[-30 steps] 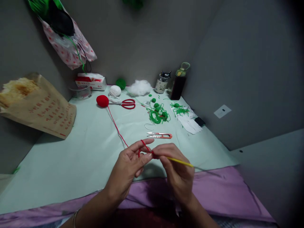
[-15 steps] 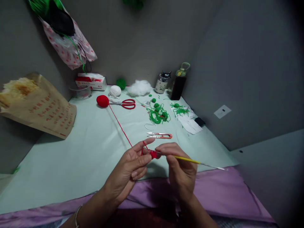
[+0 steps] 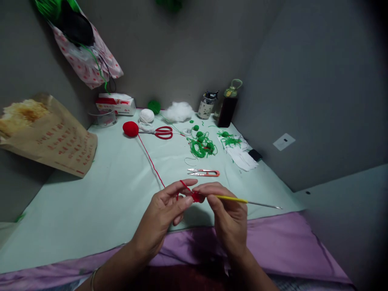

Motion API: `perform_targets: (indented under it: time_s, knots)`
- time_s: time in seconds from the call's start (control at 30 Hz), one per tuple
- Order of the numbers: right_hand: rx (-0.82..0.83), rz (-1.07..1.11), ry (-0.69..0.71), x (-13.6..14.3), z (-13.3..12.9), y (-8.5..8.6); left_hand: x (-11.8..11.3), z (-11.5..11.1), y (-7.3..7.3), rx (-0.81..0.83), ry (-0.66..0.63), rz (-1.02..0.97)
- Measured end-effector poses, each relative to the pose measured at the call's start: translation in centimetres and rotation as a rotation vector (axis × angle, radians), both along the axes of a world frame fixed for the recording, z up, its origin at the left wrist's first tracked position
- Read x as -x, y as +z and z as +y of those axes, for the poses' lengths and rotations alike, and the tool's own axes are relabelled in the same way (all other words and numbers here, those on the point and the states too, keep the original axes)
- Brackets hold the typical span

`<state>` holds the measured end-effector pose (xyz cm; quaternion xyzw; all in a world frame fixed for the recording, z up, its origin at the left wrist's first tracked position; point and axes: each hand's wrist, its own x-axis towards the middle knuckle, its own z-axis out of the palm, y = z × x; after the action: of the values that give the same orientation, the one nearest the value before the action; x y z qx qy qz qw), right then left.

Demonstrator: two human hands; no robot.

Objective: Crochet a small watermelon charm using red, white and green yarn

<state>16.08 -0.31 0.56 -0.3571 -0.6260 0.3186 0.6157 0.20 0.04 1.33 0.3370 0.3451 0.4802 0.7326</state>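
My left grip pinches a little red piece of yarn work between thumb and fingers. A red strand goes over my pointing finger. My right grip is closed on a yellow hook, held like a pencil. One thin metal end pokes out to the right; my fingers hide the other end, close to the red piece. The red piece is right between my two grips, over the front part of the pale surface. The strand runs back to a red ball, beside the big scissors. Just past my fingers lie small orange snips. Behind them is a messy heap of green yarn. White fluff sits at the back, near a cup and a tall dark bottle.
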Motion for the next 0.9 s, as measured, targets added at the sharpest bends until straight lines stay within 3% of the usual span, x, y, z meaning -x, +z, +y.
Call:
perform_targets:
  time_s: [0.13, 0.2, 0.27, 0.43, 0.5, 0.6, 0.67, 0.73, 0.9]
  knots:
    - [-0.249, -0.360, -0.128, -0.2, -0.4, -0.9, -0.3, 0.2, -0.3, 0.037, 0.060, -0.047]
    - [-0.379, -0.491, -0.178, -0.3, -0.5, -1.4, -0.3, 0.4, -0.3, 0.100, 0.031, -0.117]
    - [-0.342, -0.421, -0.186, -0.5, -0.5, -1.6, -0.1, 0.6, -0.2, 0.181, -0.018, -0.186]
    - [0.023, 0.101, -0.085, -0.6, 0.0, -0.5, 0.2, 0.8, 0.2, 0.198, 0.020, -0.210]
    - [0.032, 0.044, -0.051, -0.4, 0.0, -0.3, -0.1, 0.6, 0.1, 0.120, 0.064, -0.146]
    - [-0.198, -0.295, -0.144, 0.1, -0.2, -0.6, -0.6, 0.2, -0.1, 0.034, 0.109, -0.089]
    - [-0.324, -0.371, -0.189, 0.3, -0.4, -1.0, -0.8, 0.1, -0.1, 0.059, 0.094, -0.092]
    - [-0.258, -0.257, -0.164, 0.3, -0.5, -1.2, -0.7, 0.2, 0.0, 0.112, 0.054, -0.109]
    - [0.131, 0.183, 0.034, -0.5, 0.2, -0.7, 0.2, 0.7, 0.5, 0.122, -0.007, -0.129]
